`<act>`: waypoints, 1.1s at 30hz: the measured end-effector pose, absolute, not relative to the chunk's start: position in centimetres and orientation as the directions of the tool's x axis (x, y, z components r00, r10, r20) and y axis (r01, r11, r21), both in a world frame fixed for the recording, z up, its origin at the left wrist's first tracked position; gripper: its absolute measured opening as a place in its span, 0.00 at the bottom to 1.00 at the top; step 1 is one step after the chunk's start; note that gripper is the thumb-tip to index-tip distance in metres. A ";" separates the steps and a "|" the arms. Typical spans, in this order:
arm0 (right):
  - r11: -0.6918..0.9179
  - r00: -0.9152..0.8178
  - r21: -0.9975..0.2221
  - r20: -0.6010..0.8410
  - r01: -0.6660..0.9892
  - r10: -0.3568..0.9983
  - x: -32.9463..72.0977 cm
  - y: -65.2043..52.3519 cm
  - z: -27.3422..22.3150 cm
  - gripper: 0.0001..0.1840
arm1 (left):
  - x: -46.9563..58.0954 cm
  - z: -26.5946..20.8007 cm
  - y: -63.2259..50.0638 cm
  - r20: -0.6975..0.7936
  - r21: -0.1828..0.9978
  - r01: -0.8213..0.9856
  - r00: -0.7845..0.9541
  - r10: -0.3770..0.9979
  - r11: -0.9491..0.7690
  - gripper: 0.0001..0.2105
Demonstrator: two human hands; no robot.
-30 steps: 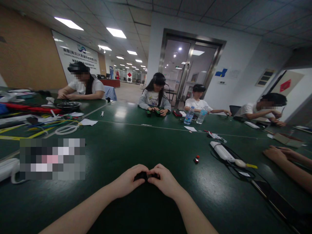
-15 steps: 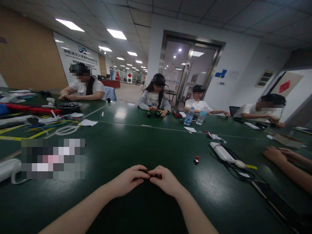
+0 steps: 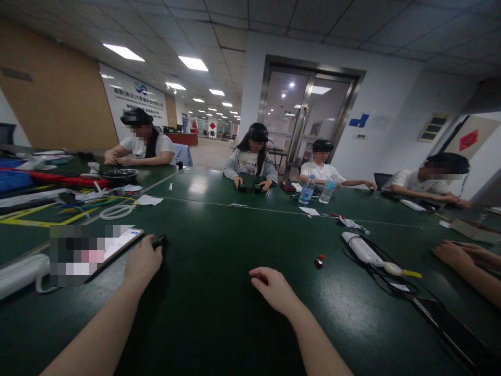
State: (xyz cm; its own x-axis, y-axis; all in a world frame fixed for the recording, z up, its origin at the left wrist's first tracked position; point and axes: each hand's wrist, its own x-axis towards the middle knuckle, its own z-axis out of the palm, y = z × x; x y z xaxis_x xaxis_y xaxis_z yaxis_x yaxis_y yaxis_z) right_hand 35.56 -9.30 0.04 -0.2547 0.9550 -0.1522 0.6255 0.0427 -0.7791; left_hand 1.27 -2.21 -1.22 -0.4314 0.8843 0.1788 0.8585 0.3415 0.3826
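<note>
My left hand (image 3: pixel 144 260) reaches out to the left over the green table (image 3: pixel 211 245), its fingers closed on a small black object (image 3: pixel 159 241) whose kind I cannot make out. Just left of that hand lies a flat device with a lit screen (image 3: pixel 127 241), partly blurred out. Near the middle, my right hand (image 3: pixel 274 288) is held low above the tabletop with curled fingers. Whatever may be inside its grip is hidden. To its right stands a small red and silver item (image 3: pixel 320 261), apart from the hand.
A white power strip (image 3: pixel 360 247) with black cables and a dark phone-like slab (image 3: pixel 450 324) lie on the right, near another person's hands (image 3: pixel 456 256). Two water bottles (image 3: pixel 307 190) stand farther back. Cables (image 3: pixel 117 211) clutter the left. Several people sit opposite.
My hands were together at the middle; now the left one has moved left and forward beside the screen device, carrying the black object. The right stays near its place. The view has tilted slightly.
</note>
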 end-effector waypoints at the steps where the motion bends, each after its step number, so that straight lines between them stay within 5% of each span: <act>1: 0.045 -0.255 -0.778 -0.151 0.626 0.955 35.5 -9.3 0.0 0.17 | 1.3 -1.3 -2.2 0.189 0.385 0.852 -0.448 0.874 0.354 0.23; 33: 0.057 -0.267 -0.790 -0.137 0.611 0.954 35.6 -9.1 -0.4 0.16 | 0.7 -1.6 -1.8 0.201 0.350 0.871 -0.429 0.881 0.344 0.20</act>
